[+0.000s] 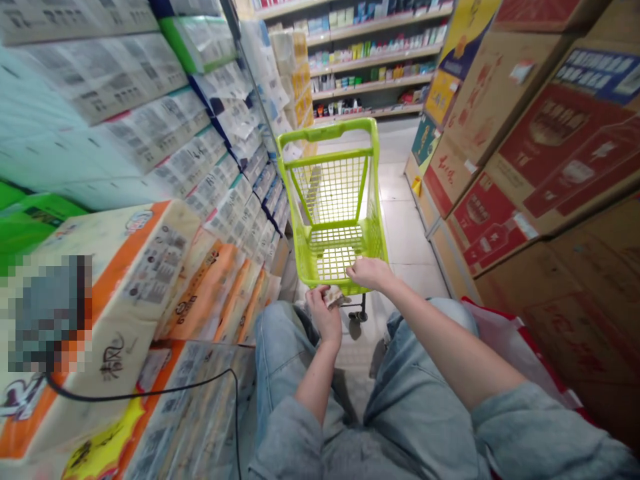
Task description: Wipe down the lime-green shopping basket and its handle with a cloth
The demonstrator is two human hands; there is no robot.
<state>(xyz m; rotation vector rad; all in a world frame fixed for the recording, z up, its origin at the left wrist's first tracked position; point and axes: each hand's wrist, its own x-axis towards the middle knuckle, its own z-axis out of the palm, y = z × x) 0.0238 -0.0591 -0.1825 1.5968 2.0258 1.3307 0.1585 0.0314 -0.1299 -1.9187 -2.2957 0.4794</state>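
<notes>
A yellow-green shopping cart [333,157] with a mesh basket stands in front of my knees. My left hand [325,317] is closed on a small, crumpled, whitish-brown piece that looks like a cloth or tissue [334,297], close to the cart's near rim. My right hand [371,274] hangs over the near right part of the basket with its fingers curled into a fist. Whether anything is inside those fingers is hidden. Through the basket's mesh the pale floor shows.
Stacked cardboard cartons [545,153] line the right side, with a red-edged white bag [520,340] below. Tissue packs [135,267] pile up on the left, and a black cable [150,393] runs across them. Shelves of small goods [375,57] stand beyond the cart.
</notes>
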